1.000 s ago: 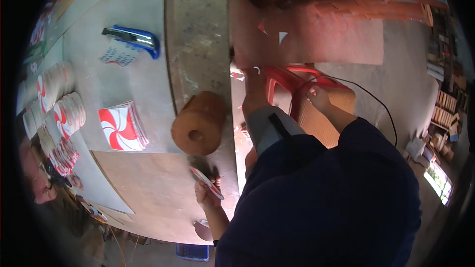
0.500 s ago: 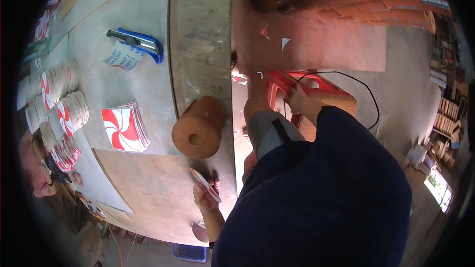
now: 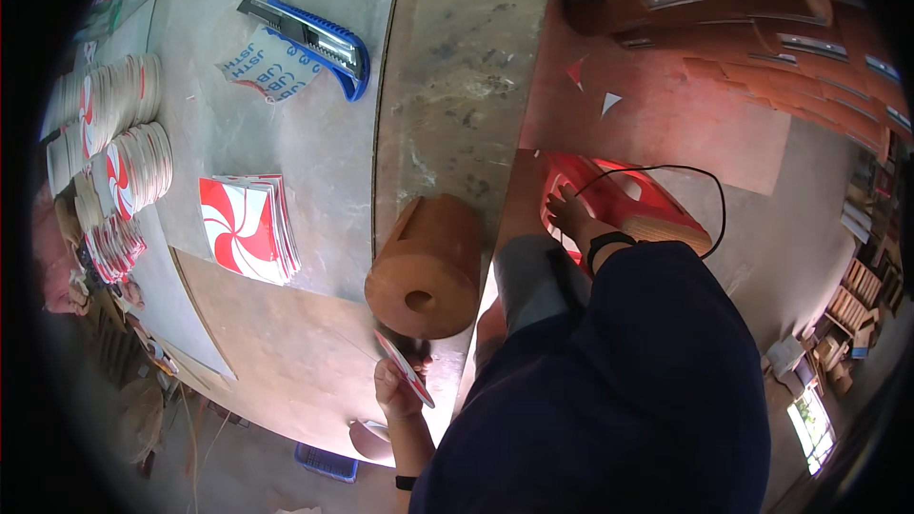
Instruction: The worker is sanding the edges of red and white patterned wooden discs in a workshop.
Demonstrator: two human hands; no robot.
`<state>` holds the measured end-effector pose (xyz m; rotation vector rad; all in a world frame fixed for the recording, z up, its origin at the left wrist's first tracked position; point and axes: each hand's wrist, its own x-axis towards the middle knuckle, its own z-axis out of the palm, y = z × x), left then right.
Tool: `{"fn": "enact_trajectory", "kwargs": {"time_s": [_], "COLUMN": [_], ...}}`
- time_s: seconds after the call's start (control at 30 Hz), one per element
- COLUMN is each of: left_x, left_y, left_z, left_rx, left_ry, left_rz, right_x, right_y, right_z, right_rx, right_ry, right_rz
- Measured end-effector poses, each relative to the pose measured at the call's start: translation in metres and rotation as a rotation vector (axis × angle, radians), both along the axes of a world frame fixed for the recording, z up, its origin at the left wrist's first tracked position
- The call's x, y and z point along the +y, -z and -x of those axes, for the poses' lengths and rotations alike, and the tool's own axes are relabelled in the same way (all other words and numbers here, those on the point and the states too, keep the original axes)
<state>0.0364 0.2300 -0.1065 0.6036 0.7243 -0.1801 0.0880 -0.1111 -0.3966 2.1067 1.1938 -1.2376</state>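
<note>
L hand [image 3: 395, 390] gripped a red-and-white disc [image 3: 407, 371] edge-on, just below the brown roll [image 3: 427, 268] on the workbench [image 3: 457, 67]. R hand [image 3: 569, 211] rested on the red plastic stool [image 3: 619, 200], fingers prob. spread; grip unclear.

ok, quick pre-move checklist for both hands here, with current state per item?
1. Left hand grips the red-and-white disc: ok, pinched at the table edge.
2. Right hand placement: ok, resting on the red plastic stool.
3. Brown roll stable: cannot tell, it lies on its side near the edge.
4. Utility knife away from both hands: ok; blade state cannot tell.
5. Black cord free of the right wrist: cannot tell.
6. Stack of square pinwheel cards undisturbed: ok.
</note>
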Motion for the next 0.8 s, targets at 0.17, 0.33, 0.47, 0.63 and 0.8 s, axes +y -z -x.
{"fn": "enact_trajectory", "kwargs": {"time_s": [0.17,0.33,0.47,0.63,0.8], "left_x": [0.008,0.007,0.008,-0.002,-0.001], "left_y": [-0.002,0.006,0.020,0.005,0.022], "left_z": [0.007,0.009,0.018,0.010,0.012], "left_rx": [-0.018,-0.090,-0.095,-0.052,-0.081], "left_ry": [0.038,0.085,0.039,0.005,0.001], "left_rz": [-0.063,-0.055,-0.072,-0.119,-0.102], "right_x": [0.014,-0.015,-0.059,-0.089,-0.123], "right_y": [0.011,-0.067,-0.110,-0.188,-0.262], "right_z": [0.014,-0.018,-0.004,-0.030,-0.061], "right_rx": [0.155,0.215,0.240,0.339,0.310], "right_ry": [0.002,0.111,0.491,0.629,0.772], "right_rz": [-0.041,-0.237,-0.042,-0.015,0.049]}}
